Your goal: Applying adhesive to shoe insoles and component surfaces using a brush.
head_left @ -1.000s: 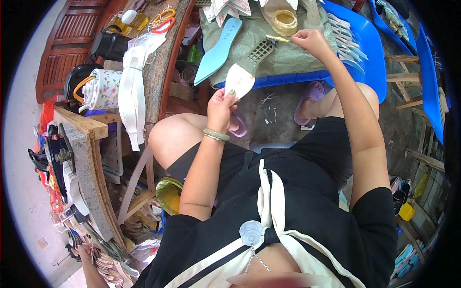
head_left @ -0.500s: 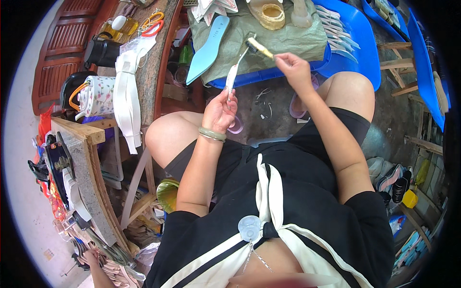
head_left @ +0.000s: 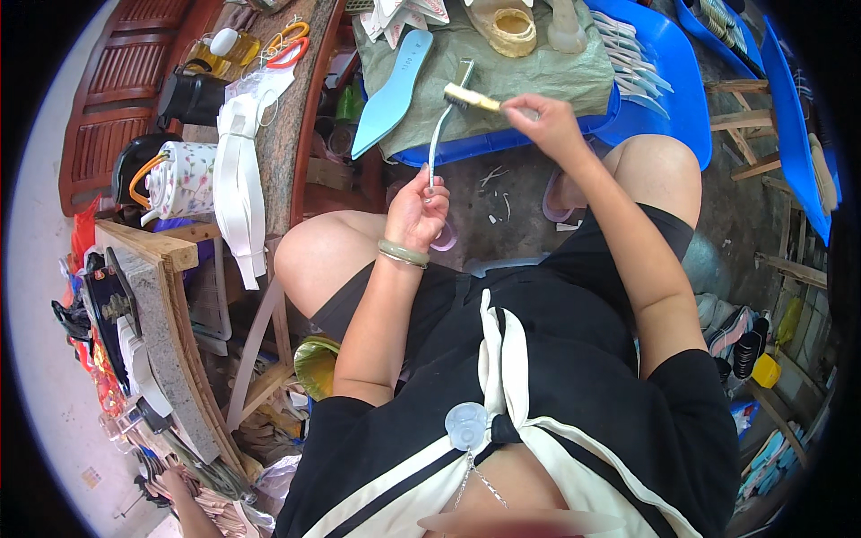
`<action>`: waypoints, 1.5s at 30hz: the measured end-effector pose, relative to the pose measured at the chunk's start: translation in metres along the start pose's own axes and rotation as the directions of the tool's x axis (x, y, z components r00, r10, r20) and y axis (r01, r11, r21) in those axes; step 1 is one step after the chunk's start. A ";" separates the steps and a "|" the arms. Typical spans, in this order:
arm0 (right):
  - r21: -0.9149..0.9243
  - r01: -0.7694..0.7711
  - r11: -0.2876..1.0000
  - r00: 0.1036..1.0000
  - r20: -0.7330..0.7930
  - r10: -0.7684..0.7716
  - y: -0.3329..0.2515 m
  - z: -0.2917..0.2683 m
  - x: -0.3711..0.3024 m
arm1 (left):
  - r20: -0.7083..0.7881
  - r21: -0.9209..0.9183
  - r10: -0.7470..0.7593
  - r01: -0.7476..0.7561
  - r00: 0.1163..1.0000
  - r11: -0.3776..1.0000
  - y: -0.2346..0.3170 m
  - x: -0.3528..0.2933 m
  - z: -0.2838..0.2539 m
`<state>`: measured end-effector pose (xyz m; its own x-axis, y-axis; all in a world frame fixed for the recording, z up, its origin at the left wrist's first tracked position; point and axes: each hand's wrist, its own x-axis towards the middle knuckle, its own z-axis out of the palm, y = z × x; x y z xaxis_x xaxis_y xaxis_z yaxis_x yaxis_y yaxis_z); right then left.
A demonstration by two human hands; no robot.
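My left hand [head_left: 420, 213] is closed on the lower end of a thin, curved, pale shoe-sole-shaped piece [head_left: 435, 146], which stands up almost edge-on. Pinched in my right hand [head_left: 543, 124] is a small brush [head_left: 473, 97] with a yellowish handle. Its dark bristles lie at the upper part of the piece; whether they press on it I cannot tell. Beyond my hands, a light-blue sole-shaped sheet [head_left: 395, 92] lies on a grey-green cloth [head_left: 538, 85]. A crusted tan pot [head_left: 513, 34] stands at the cloth's far side.
A blue tray [head_left: 686, 99] at the right holds several stacked pale soles [head_left: 632, 65]. On the left bench are a flowered teapot [head_left: 184, 179], white strips [head_left: 238, 170] and orange-handled scissors [head_left: 287, 52]. Another person's hand [head_left: 175, 484] is at the lower left, by pale stacked pieces.
The pale piece has turned from showing its white face to nearly edge-on. The brush has shifted slightly left and down and lies more level. Both hands keep their hold.
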<state>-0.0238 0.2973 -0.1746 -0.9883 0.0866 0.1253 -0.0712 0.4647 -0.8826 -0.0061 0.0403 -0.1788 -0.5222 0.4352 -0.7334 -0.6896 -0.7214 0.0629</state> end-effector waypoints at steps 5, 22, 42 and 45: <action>-0.138 0.038 0.990 0.991 -0.125 -0.055 0.017 -0.015 0.052 | 0.024 -0.005 -0.008 0.008 1.000 1.000 0.002 -0.002 0.000; 0.442 -0.354 0.824 0.920 0.321 0.223 -0.058 0.009 -0.062 | 0.006 -0.005 0.018 -0.018 1.000 1.000 -0.001 0.000 0.000; -0.697 0.199 0.689 0.963 0.009 -0.269 -0.006 -0.093 0.115 | 0.324 0.868 0.672 -0.492 0.666 0.069 -0.012 -0.004 0.003; -0.773 0.255 0.581 0.952 0.093 -0.293 -0.005 -0.087 0.133 | 0.363 0.841 0.709 -0.540 0.605 0.029 -0.012 -0.008 0.013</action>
<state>-0.1427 0.3831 -0.1137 -0.9322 -0.1359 0.3355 -0.1888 0.9734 -0.1301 -0.0001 0.0524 -0.1644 -0.9869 -0.0524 -0.1527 -0.1602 0.1976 0.9671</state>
